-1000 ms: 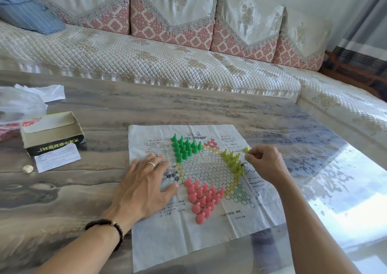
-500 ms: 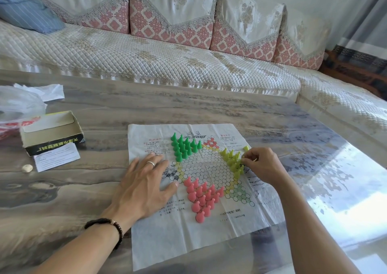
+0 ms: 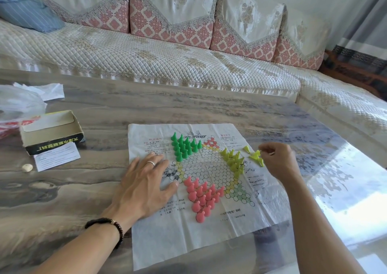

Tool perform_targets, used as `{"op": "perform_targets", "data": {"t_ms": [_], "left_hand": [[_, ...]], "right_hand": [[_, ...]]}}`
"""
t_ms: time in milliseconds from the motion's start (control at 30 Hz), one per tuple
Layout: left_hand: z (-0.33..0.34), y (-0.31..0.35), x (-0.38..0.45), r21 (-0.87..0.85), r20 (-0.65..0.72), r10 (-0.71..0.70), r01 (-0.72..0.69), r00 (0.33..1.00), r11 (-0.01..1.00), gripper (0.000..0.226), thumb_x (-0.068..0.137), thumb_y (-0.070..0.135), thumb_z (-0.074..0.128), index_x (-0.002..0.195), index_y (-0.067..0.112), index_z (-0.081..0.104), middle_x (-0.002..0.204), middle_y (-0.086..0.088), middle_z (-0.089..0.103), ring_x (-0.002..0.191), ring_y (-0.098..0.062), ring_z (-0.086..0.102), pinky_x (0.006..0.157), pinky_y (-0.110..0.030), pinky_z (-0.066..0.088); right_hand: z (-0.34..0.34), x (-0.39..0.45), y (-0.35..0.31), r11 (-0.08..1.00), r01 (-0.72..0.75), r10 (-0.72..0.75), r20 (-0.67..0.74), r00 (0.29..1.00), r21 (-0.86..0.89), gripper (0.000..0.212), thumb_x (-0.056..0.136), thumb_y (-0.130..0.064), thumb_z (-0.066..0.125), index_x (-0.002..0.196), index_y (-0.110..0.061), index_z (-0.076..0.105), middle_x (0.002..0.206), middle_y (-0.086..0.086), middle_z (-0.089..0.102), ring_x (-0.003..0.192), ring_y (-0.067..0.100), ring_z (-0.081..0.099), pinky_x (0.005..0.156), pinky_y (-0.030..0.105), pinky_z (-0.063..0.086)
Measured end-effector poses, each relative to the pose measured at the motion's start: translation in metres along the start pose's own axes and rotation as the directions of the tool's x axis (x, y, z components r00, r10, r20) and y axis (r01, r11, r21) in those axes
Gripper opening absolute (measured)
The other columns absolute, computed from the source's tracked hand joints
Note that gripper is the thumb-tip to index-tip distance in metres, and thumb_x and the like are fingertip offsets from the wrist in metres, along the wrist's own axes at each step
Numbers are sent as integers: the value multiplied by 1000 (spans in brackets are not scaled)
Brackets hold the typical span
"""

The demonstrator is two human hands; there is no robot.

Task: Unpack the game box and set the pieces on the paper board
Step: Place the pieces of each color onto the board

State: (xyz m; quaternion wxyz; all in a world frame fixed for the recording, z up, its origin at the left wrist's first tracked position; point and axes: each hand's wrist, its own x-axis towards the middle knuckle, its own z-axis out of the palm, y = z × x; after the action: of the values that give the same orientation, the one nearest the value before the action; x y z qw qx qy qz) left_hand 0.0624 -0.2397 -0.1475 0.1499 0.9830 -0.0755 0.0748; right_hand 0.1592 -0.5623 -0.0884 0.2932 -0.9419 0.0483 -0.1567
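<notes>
The paper board (image 3: 188, 238) lies flat on the table. Green pieces (image 3: 184, 145) stand in its far corner, pink pieces (image 3: 202, 196) in the near one, and yellow-green pieces (image 3: 233, 160) on the right. A few more yellow-green pieces (image 3: 258, 159) lie tipped over on the paper just right of that group. My left hand (image 3: 144, 181) rests flat on the board's left side, fingers spread. My right hand (image 3: 278, 160) has curled fingers whose tips pinch one of the tipped yellow-green pieces. The open game box (image 3: 52, 131) sits at the left and looks empty.
A white leaflet (image 3: 56, 155) and a small round disc (image 3: 26, 167) lie by the box. A plastic bag (image 3: 18, 104) and tissue sit at the far left. A quilted sofa (image 3: 167, 60) runs along the far and right sides of the glossy table (image 3: 83, 190).
My right hand has moved right, away from the standing yellow-green group, and a few yellow-green pieces now lie tipped beside it. My left hand has stayed put.
</notes>
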Motion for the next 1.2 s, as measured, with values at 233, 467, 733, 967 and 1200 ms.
{"op": "perform_targets", "data": {"t_ms": [233, 467, 733, 967, 1200], "left_hand": [[-1, 1, 0, -12, -6, 2, -2, 1000, 1000, 84, 78, 72, 15, 143, 24, 37, 154, 1, 32, 146, -15, 17, 119, -41, 15], [-2, 2, -1, -31, -8, -2, 2, 1000, 1000, 82, 79, 71, 18, 142, 23, 39, 153, 0, 32, 145, -16, 18, 119, -41, 15], [-3, 2, -1, -35, -3, -7, 7, 1000, 999, 82, 79, 70, 18, 144, 24, 36, 155, 0, 29, 146, -17, 16, 120, -41, 13], [-5, 4, -2, -40, 9, -11, 12, 1000, 999, 72, 87, 66, 30, 147, 24, 32, 157, 1, 25, 147, -15, 12, 120, -39, 10], [-4, 3, -1, -30, 5, -3, 3, 1000, 1000, 69, 89, 64, 33, 145, 25, 34, 156, 1, 28, 146, -16, 15, 120, -40, 13]], "right_hand": [[8, 1, 20, 979, 13, -9, 18, 1000, -201, 26, 87, -15, 58, 110, -18, 70, 104, 5, 68, 94, 22, 60, 77, 35, 50], [23, 4, 16, 936, 116, -86, 104, 991, -332, 24, 86, -18, 62, 108, -25, 70, 107, 2, 69, 93, 26, 63, 77, 41, 54], [22, 5, 12, 923, 159, -155, 40, 987, -350, 15, 91, -17, 59, 104, -17, 67, 110, 1, 65, 108, 24, 50, 91, 45, 38], [13, 3, -6, 987, 148, -150, -32, 988, -54, 19, 92, -9, 54, 107, -12, 65, 107, 4, 65, 91, 21, 58, 80, 33, 44], [17, -8, -1, 995, 94, -98, 101, 990, 39, 10, 89, -14, 62, 95, -15, 70, 91, -2, 67, 84, 16, 62, 81, 36, 52]]}}
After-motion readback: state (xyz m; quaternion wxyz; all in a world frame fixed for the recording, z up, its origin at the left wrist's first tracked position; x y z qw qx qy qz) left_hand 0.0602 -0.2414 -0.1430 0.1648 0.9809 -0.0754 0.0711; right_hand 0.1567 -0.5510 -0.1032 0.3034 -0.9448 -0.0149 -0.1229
